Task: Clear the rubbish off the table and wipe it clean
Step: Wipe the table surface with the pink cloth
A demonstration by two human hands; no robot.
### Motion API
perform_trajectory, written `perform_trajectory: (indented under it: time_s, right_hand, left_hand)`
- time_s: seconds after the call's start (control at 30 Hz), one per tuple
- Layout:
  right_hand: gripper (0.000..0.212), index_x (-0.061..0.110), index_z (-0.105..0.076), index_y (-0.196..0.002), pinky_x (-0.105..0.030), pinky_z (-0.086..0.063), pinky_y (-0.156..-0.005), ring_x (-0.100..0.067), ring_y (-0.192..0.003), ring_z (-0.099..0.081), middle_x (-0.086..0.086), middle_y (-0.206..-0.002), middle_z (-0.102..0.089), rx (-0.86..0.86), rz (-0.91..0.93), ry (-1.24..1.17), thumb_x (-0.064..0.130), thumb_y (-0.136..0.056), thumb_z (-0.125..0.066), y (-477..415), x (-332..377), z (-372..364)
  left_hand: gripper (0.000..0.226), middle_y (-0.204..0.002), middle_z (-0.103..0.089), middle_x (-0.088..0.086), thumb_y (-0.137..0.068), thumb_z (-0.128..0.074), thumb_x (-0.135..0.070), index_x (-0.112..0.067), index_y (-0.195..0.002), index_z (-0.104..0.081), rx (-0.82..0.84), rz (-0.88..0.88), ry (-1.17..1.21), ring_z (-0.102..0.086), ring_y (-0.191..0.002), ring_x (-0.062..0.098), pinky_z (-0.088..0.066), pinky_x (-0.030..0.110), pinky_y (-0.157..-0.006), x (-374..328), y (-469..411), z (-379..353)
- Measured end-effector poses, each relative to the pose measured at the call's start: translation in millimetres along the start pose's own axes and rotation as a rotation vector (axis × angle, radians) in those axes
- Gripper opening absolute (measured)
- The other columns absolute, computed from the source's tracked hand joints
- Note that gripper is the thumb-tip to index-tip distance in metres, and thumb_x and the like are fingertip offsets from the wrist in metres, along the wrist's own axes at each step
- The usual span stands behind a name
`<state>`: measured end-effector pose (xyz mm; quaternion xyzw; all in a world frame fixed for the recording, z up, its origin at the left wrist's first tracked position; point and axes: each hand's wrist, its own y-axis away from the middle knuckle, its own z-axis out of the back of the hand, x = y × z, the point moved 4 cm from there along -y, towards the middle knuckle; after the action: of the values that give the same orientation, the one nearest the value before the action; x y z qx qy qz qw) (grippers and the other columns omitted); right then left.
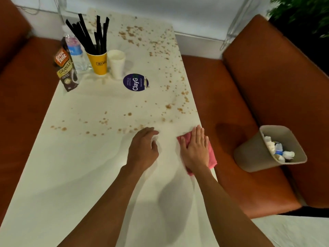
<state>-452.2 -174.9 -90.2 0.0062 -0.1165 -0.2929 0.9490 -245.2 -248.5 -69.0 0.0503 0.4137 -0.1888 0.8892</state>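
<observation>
Table [89,166] crumb-strewn; right hand [195,148] flat on pink cloth [211,154].

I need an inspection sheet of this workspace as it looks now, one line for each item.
Surface: white table, clean near the person; brown crumbs scattered over the far and right parts.
Job's things: pink cloth on the table near its right edge; beige bin on the right bench, rubbish inside.
Clutter: coffee granules pouch, water bottle, yellow cup of black straws, white cup, round purple sticker.
Hands: right hand flat on the cloth, fingers straight; left hand beside it, loosely curled, nothing seen in it.
Cables: thin wires at the far wall, blurred.
Surroundings: brown benches on both sides; green plant far right.
</observation>
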Motion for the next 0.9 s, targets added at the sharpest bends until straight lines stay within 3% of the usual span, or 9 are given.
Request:
perform_trajectory:
  time_s: [0.07, 0.23, 0.37, 0.5, 0.73, 0.9]
  right_hand:
    - [0.083, 0.017, 0.014, -0.166, -0.041, 0.007, -0.132, -0.013, -0.158, 0.024, 0.002, -0.174, 0.019, 0.014, -0.002, -0.018, 0.07, -0.105, -0.005, -14, 15, -1]
    - [0.079, 0.025, 0.014, -0.166, -0.038, 0.01, -0.13, -0.006, -0.156, 0.027, 0.009, -0.172, 0.024, 0.128, 0.421, 0.1, 0.071, -0.105, -0.003, 6, 10, 6]
    - [0.081, 0.02, 0.015, -0.165, -0.036, 0.01, -0.131, -0.007, -0.156, 0.029, 0.007, -0.172, 0.025, 0.062, 0.207, 0.069, 0.071, -0.105, -0.002, -23, -10, 8]
    - [0.082, 0.012, 0.014, -0.165, -0.04, 0.006, -0.132, -0.015, -0.158, 0.024, -0.002, -0.174, 0.02, -0.003, 0.024, -0.017, 0.067, -0.106, -0.003, -74, 7, 9]
    - [0.082, 0.022, 0.015, -0.166, -0.036, 0.012, -0.13, -0.008, -0.156, 0.028, 0.008, -0.172, 0.026, 0.102, 0.321, 0.077, 0.073, -0.103, -0.001, -44, -7, 10]
    - [0.083, 0.011, 0.015, -0.165, -0.041, 0.004, -0.132, -0.016, -0.158, 0.024, -0.003, -0.174, 0.021, 0.022, 0.101, 0.017, 0.067, -0.105, 0.0, -89, -2, 10]
  left_hand:
    - [0.039, -0.149, -0.058, -0.004, -0.097, -0.064, -0.01, -0.02, -0.134, -0.07, 0.003, -0.001, -0.032, -0.047, -0.144, 0.017, -0.039, 0.036, -0.121, -4, -4, -6]
    - [0.048, -0.161, -0.047, 0.003, -0.095, -0.067, -0.012, -0.015, -0.143, -0.063, -0.009, 0.023, -0.148, -0.035, -0.154, 0.023, -0.03, 0.042, -0.126, -10, -31, -18]
    - [0.054, -0.164, -0.043, 0.007, -0.095, -0.069, -0.023, -0.014, -0.148, -0.059, -0.002, 0.002, -0.273, -0.033, -0.155, 0.026, -0.024, 0.047, -0.128, -13, -46, -29]
    - [0.052, -0.158, -0.051, 0.005, -0.094, -0.068, -0.036, -0.019, -0.143, -0.062, -0.081, 0.01, -0.386, -0.044, -0.146, 0.029, -0.033, 0.046, -0.12, -18, -57, -30]
    - [0.049, -0.15, -0.059, 0.006, -0.092, -0.07, -0.037, -0.02, -0.138, -0.067, -0.154, 0.008, -0.462, -0.051, -0.137, 0.03, -0.04, 0.047, -0.114, -23, -60, -36]
    - [0.049, -0.151, -0.058, 0.003, -0.093, -0.068, -0.038, -0.022, -0.139, -0.066, -0.159, 0.012, -0.486, -0.051, -0.137, 0.028, -0.04, 0.045, -0.113, -23, -60, -35]
